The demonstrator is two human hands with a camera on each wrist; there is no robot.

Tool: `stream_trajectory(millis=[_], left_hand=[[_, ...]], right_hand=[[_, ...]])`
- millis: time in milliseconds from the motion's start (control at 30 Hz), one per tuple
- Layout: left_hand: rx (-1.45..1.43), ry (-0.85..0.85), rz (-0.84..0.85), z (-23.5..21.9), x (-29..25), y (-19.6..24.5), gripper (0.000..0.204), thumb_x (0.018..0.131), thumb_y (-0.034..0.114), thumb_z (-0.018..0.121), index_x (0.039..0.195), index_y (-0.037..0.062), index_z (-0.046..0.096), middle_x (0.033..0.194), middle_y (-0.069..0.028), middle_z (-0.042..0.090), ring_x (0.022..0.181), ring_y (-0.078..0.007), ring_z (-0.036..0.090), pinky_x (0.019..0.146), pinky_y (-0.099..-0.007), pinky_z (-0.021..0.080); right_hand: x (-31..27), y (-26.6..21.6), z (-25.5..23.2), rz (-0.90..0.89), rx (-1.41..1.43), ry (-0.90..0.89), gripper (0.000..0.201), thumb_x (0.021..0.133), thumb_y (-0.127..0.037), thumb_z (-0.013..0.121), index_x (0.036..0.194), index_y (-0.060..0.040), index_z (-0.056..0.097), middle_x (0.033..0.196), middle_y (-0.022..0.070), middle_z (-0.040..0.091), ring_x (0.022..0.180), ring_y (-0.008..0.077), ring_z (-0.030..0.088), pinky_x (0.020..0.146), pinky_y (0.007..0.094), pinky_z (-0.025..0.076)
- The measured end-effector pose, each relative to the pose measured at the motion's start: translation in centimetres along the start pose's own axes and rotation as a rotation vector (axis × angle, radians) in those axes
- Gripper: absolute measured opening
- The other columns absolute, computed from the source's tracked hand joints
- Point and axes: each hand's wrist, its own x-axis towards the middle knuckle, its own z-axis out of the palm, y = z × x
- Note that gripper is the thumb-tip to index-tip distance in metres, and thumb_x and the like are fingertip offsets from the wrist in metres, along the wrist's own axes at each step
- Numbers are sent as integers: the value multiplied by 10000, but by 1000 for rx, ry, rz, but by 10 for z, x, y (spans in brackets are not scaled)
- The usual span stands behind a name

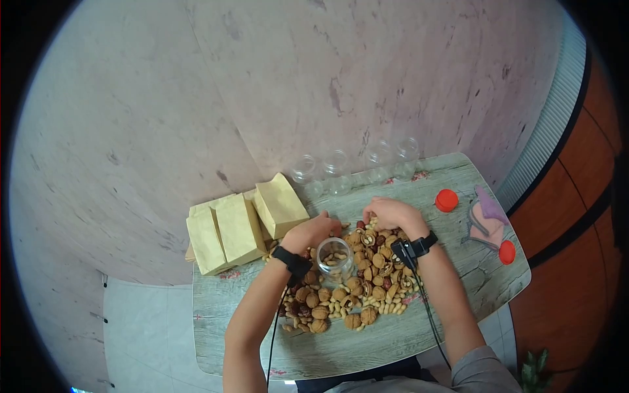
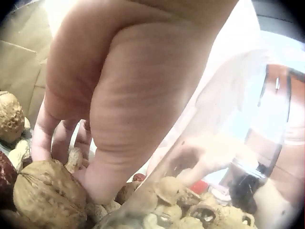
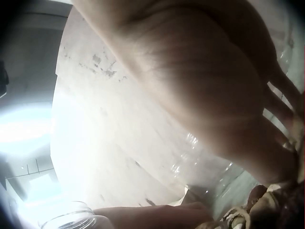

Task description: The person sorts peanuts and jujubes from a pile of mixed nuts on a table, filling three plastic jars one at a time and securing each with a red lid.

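A clear open jar (image 1: 335,261) with peanuts inside stands amid a spread of walnuts (image 1: 319,312), peanuts and dark red dates. To the jar's upper left, my left hand (image 1: 314,232) reaches down into the nuts. The left wrist view shows a peanut (image 2: 75,158) between its thumb and fingers, with a large walnut (image 2: 49,194) close in front. My right hand (image 1: 394,213) is at the far edge of the pile, fingers bent down to the nuts. In the right wrist view its fingertips meet nuts at the frame's edge; I cannot tell whether they grip one.
Several yellow paper bags (image 1: 239,229) stand at the table's left back. A row of clear jars (image 1: 336,171) lines the back edge by the wall. Red lids (image 1: 447,200) and a pink, grey and purple cloth (image 1: 488,219) lie at the right.
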Motion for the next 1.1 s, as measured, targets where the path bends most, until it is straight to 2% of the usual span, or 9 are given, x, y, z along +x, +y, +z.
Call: stream_trajectory(millis=[67,267,333,467,667,767,833,900,1100], left_hand=[[21,14,40,-1,-1,0,319,812,216,815,1100,135,703,970,-125,669,1109,-321,574,903,-423,521],[-14,131,-72,-22,-21,27,333,777,97,819,1082,128,691,1062,-122,593,1049,-309,595,893,-398,530],[-53,199,-61,-29,-30,33,341,775,64,806,1086,123,682,1081,-118,560,1024,-300,603,902,-385,535],[-221,295,1,-50,-53,53,388,767,-22,764,1110,118,648,1147,-123,478,949,-246,630,894,-336,568],[-364,341,84,-66,-90,95,387,783,-62,727,1119,112,646,1122,-94,477,916,-217,638,844,-324,577],[-347,295,79,-66,-104,120,354,818,-44,748,1124,107,655,1127,-50,498,963,-170,641,826,-305,589],[-329,277,95,-61,-105,125,343,831,-30,753,1129,110,657,1129,-50,512,957,-166,648,820,-309,585],[-312,261,113,-59,-107,126,332,844,-15,758,1134,113,659,1132,-50,526,950,-162,655,814,-312,582],[-305,424,113,-57,-122,107,259,889,9,733,1130,83,673,1097,-47,626,943,-159,675,801,-306,566]], right_hand=[[1,-1,0,20,-1,-42,406,762,-98,838,1151,-146,733,1215,111,614,1157,327,616,942,418,530],[0,1,0,-6,18,-30,319,757,-104,845,1061,-89,750,1001,140,701,957,331,680,817,433,551],[0,5,3,-81,40,63,296,751,-104,851,1028,-66,755,885,138,711,847,322,684,755,433,552],[-3,0,-6,-60,72,23,285,751,-94,850,1020,-67,760,896,131,705,841,304,679,746,422,550],[-6,-2,-9,-45,89,25,237,768,-83,819,997,-70,761,916,157,729,860,316,697,758,429,561],[-15,-6,-17,-137,98,80,229,794,-102,799,1018,-79,758,936,150,710,869,314,686,783,418,562],[-35,-17,-32,-256,145,221,206,827,-130,792,1024,-89,752,989,112,675,883,269,682,798,388,562],[-51,-30,-46,-318,220,215,196,841,-156,798,1022,-93,755,1017,91,653,886,234,676,804,363,559],[-88,-77,-63,-532,408,252,197,876,-181,793,1048,-92,758,1059,56,622,903,177,667,848,316,560]])
